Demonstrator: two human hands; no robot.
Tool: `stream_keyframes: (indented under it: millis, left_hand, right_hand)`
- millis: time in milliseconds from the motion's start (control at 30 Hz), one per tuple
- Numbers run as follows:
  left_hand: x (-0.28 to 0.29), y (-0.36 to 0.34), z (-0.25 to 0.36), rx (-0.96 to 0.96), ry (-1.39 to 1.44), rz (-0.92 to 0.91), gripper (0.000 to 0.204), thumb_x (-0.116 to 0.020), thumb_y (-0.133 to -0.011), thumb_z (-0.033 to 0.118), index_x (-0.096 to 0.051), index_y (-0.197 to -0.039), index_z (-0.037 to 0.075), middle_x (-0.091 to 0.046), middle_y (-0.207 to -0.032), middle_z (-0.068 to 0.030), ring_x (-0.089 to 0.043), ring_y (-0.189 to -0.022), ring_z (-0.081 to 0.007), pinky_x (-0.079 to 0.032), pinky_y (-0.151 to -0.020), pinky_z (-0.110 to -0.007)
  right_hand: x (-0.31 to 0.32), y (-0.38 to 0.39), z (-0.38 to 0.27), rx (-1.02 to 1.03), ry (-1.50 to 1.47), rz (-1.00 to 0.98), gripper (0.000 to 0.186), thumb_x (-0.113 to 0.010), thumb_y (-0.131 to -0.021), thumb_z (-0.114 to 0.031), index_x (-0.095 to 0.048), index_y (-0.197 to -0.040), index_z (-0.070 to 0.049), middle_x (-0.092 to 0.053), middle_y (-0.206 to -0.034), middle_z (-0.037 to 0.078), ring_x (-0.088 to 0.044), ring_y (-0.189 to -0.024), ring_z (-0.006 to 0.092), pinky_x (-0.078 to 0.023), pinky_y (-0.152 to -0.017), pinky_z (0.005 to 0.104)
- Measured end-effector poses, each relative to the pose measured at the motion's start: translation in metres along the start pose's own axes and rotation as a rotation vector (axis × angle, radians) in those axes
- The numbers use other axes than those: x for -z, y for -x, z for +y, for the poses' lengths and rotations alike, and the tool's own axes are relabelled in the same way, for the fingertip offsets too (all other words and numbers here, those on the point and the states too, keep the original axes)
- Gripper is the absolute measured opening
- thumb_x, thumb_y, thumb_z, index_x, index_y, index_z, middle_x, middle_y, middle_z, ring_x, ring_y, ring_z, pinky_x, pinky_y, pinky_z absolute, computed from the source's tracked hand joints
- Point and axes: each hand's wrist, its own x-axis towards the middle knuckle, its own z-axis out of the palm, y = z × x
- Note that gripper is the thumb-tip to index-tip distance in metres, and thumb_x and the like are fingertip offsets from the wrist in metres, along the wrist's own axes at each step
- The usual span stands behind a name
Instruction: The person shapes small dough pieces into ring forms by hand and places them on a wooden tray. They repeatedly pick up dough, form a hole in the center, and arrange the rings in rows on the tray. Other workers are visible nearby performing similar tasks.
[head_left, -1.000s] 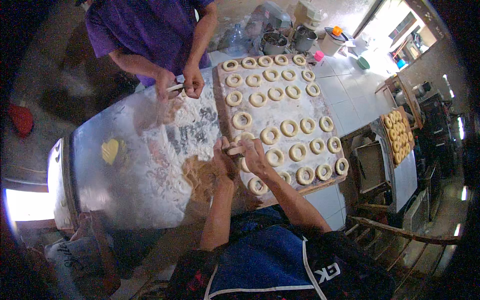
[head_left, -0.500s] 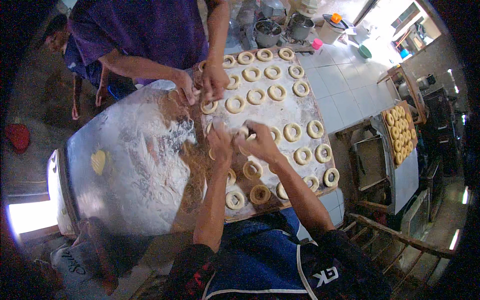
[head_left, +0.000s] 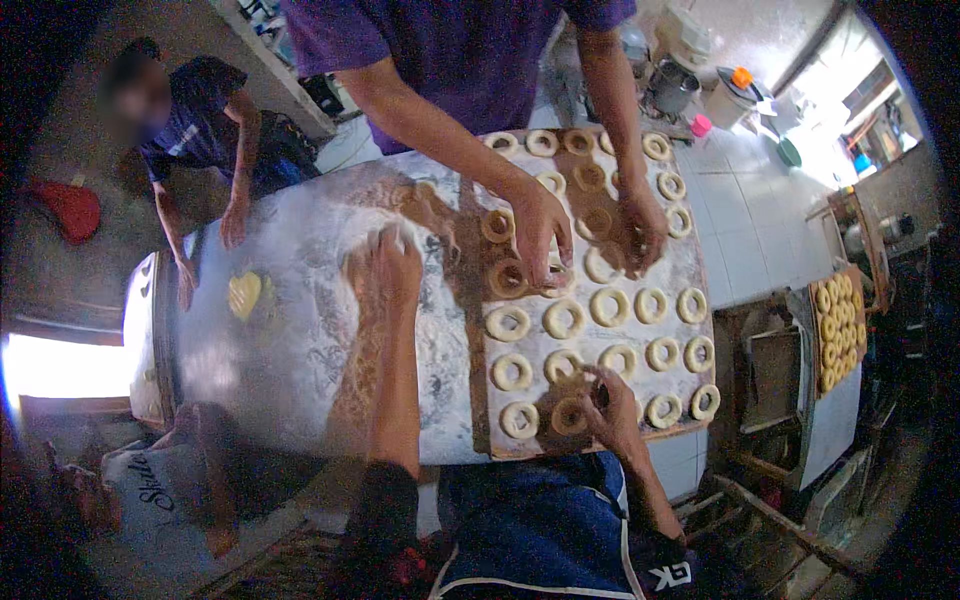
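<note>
A yellow dough lump [head_left: 243, 294] lies near the counter's [head_left: 300, 350] left edge, well apart from the hands. The left hand [head_left: 385, 268] rests flat on the floured middle of the counter, fingers spread and holding nothing. Right of it a wooden board [head_left: 480, 400] carries rows of dough rings [head_left: 508, 323]. At the board's near edge the right hand [head_left: 608, 400] pinches one ring [head_left: 570, 415] between its fingertips. From the far edge a co-worker in a purple shirt [head_left: 470, 50] reaches in, both hands [head_left: 538, 235] down on rings in the board's far half. Farther right, a second tray [head_left: 835, 330] of rings stands off the counter.
</note>
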Motion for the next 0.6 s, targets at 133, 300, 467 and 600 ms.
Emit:
stream_keyframes:
  millis: [133,300,467,600]
  left_hand:
    - [-0.104,-0.093,-0.009,0.024,-0.149,-0.246,0.034,-0.061,-0.087,0.024,-0.064,-0.116,0.006,-0.055,-0.127,-0.023,-0.052,-0.119,-0.036,-0.036,-0.106,-0.047]
    - [-0.094,-0.083,-0.014,-0.132,0.249,-0.309,0.042,-0.065,-0.086,0.028,-0.06,-0.121,0.005,-0.053,-0.133,-0.0261,-0.048,-0.126,-0.0415,-0.036,-0.107,-0.05]
    - [0.056,0.022,-0.014,0.226,0.795,-0.34,0.036,-0.063,-0.088,0.025,-0.064,-0.118,0.004,-0.062,-0.122,-0.0197,-0.055,-0.116,-0.0358,-0.042,-0.101,-0.045]
    - [0.138,0.094,-0.012,0.527,1.272,-0.517,0.036,-0.063,-0.088,0.011,-0.061,-0.122,-0.001,-0.065,-0.112,-0.0114,-0.06,-0.102,-0.0198,-0.048,-0.091,-0.033]
  right_hand:
    - [-0.016,0.009,-0.017,0.109,-0.053,0.033,0.035,-0.066,-0.084,-0.007,-0.061,-0.118,-0.004,-0.051,-0.075,0.006,-0.048,-0.06,0.0157,-0.042,-0.057,0.0295]
    - [-0.035,0.012,-0.03,0.094,-0.105,0.006,0.03,-0.065,-0.086,-0.006,-0.061,-0.115,-0.002,-0.048,-0.071,0.003,-0.044,-0.06,0.0121,-0.039,-0.055,0.0269]
    - [-0.084,-0.019,-0.064,0.106,-0.156,-0.065,0.037,-0.068,-0.087,-0.018,-0.061,-0.119,-0.002,-0.069,-0.092,0.015,-0.067,-0.079,0.026,-0.053,-0.072,0.0359]
    - [-0.137,-0.063,-0.105,0.248,-0.403,-0.003,0.033,-0.068,-0.09,-0.02,-0.065,-0.115,0.0,-0.072,-0.094,0.014,-0.069,-0.083,0.0215,-0.054,-0.074,0.034]
